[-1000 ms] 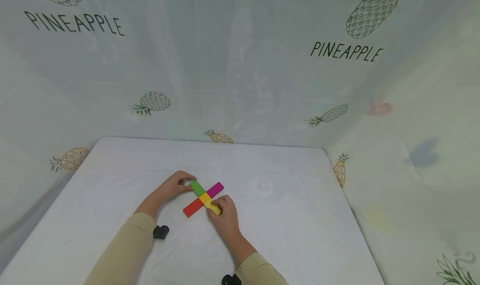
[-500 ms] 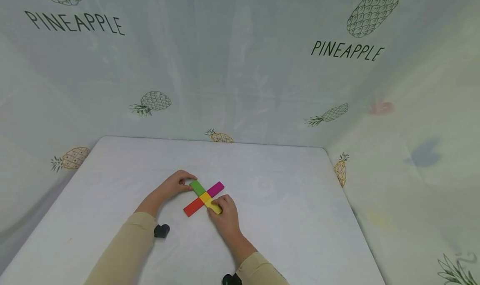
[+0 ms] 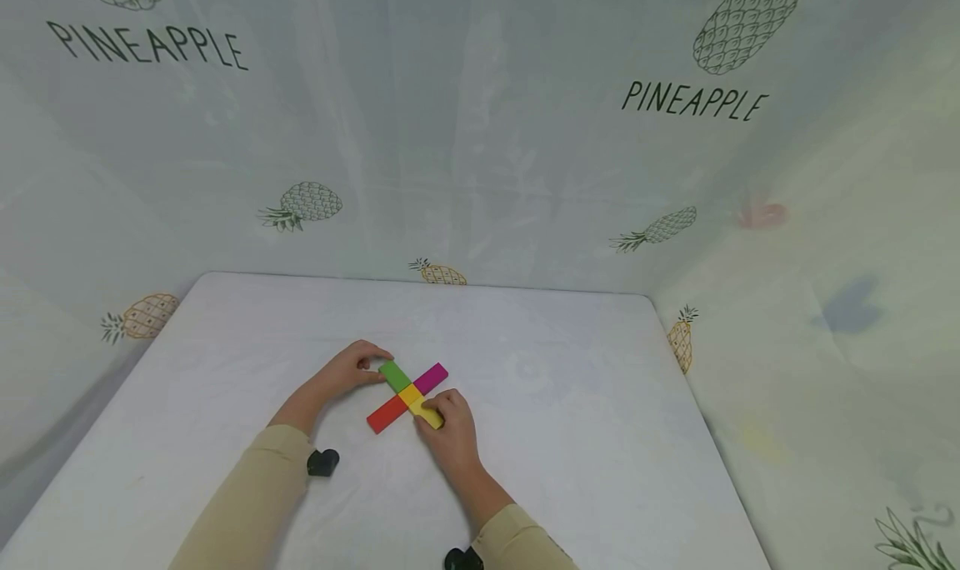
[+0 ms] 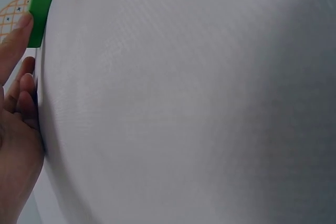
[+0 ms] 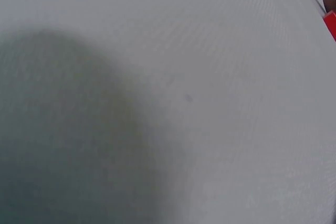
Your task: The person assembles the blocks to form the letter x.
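Coloured blocks lie flat in a cross on the white table in the head view. An orange-yellow block [image 3: 410, 395] forms the centre. A green block [image 3: 394, 376] extends to the far left and a purple block [image 3: 431, 378] to the far right. Toward the near left lies a red block [image 3: 386, 414]; the yellow block [image 3: 429, 416] points near right. My left hand [image 3: 348, 372] pinches the green block's outer end between thumb and index finger. With thumb and fingers, my right hand [image 3: 453, 437] holds the yellow block, partly covering it. The right wrist view catches only a red corner.
The white table [image 3: 570, 437] has its back edge against a hanging pineapple-print cloth [image 3: 480, 137], which also runs along both sides. A black heart-shaped piece [image 3: 323, 462] sits at the left cuff and another [image 3: 463, 559] at the right cuff.
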Tool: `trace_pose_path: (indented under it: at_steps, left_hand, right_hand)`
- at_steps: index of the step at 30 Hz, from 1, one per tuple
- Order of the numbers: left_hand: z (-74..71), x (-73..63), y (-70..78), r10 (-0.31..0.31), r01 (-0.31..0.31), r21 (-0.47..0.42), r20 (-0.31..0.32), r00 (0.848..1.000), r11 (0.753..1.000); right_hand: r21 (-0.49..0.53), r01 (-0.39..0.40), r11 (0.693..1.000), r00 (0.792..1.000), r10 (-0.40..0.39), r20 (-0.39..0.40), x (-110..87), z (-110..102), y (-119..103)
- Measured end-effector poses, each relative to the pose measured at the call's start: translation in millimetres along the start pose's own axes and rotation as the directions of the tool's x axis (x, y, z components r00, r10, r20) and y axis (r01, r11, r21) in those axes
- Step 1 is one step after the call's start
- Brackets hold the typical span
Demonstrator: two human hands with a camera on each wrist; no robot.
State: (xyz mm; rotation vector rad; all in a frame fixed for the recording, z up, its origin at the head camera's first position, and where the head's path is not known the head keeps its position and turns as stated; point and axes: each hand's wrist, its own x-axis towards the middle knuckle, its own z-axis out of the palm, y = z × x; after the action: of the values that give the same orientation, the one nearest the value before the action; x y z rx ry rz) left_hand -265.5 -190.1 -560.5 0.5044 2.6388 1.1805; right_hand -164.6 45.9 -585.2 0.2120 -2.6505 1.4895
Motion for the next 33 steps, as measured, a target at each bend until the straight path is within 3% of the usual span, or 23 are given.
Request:
trace_pose_path:
  at_steps: [9, 13, 19, 26, 33]
  left_hand:
    - [-1.9, 0.6, -1.5, -0.064, 0.063, -0.048, -0.015, 0.998, 0.997]
    - [-6.7, -3.4, 5.7, -0.083, 0.081, -0.045, -0.024, 0.996, 0.996]
    - [-10.6, -6.6, 22.1, -0.065, 0.063, -0.037, -0.041, 0.997, 0.997]
    - [-0.5, -15.4, 36.6, -0.042, 0.042, -0.008, -0.094, 0.995, 0.999]
    - [-1.4, -27.3, 58.4, 0.01, -0.007, 0.019, -0.153, 0.988, 1.0]
  right_hand:
    - [0.043, 0.006, 0.999, 1.0, -0.006, 0.005, 0.8, 1, 2]
    - [0.031, 0.039, 0.999, 0.999, -0.039, 0.014, 4.4, -1, 2]
    - [-0.091, 0.152, 0.984, 0.988, -0.149, 0.038, 18.0, -17, -8]
    - [-0.162, 0.163, 0.973, 0.982, -0.145, 0.119, 30.9, -48, -18]
    - [-0.249, 0.261, 0.933, 0.961, -0.226, 0.161, 41.0, -70, -26]
